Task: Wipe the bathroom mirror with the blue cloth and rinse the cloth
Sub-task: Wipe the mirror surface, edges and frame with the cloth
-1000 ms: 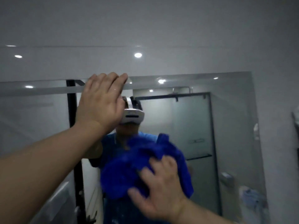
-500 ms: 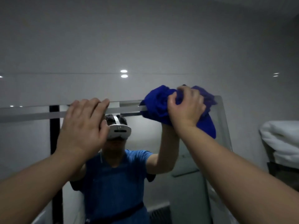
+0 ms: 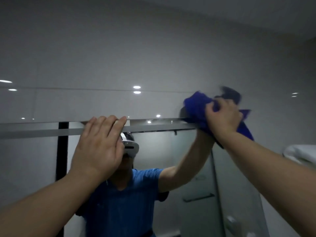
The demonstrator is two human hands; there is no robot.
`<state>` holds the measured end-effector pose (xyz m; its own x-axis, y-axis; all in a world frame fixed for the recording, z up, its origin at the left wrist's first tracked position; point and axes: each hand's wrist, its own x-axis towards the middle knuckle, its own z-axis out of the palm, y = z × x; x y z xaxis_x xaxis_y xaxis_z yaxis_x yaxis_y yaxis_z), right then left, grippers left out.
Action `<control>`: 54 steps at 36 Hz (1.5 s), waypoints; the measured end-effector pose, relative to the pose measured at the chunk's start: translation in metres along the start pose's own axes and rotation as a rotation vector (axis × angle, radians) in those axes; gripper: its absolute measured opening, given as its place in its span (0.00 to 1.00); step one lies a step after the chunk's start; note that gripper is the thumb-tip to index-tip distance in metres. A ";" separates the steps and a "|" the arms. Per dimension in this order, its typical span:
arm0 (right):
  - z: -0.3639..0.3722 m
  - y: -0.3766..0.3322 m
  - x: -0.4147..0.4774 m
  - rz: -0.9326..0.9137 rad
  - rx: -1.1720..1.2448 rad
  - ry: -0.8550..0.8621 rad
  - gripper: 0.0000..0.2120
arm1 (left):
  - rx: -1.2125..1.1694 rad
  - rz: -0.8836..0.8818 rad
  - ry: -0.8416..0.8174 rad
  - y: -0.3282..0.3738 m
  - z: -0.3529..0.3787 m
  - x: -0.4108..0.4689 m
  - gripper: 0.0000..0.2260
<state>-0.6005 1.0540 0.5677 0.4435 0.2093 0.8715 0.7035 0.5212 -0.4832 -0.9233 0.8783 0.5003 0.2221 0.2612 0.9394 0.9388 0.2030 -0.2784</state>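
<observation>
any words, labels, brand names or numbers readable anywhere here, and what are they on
No text can be read in this view.
The blue cloth gripped by the right hand shows no tag or print.
The mirror and the wall above it carry no lettering.
The white headset in the reflection has a dark mark on its front, too blurred to tell if it is text.

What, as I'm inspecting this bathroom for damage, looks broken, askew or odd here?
Nothing stands out. The mirror shows no crack and its top edge runs straight. The left hand rests flat at that edge; the right hand grips the blue cloth at its top right corner.
</observation>
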 end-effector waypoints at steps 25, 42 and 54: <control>-0.018 0.043 0.024 -0.151 -0.280 -0.302 0.20 | 0.004 -0.108 0.057 0.020 0.008 0.008 0.26; -0.010 0.053 0.018 -0.015 -0.037 -0.203 0.32 | -0.126 0.016 0.089 0.185 0.054 0.081 0.20; -0.007 0.096 -0.201 -0.158 0.254 -0.064 0.30 | -0.077 0.028 0.099 0.189 0.060 0.077 0.20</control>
<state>-0.6183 1.0558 0.3455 0.2982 0.1564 0.9416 0.5957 0.7403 -0.3116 -0.7451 0.9937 0.5077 0.2694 0.1708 0.9478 0.9486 0.1229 -0.2917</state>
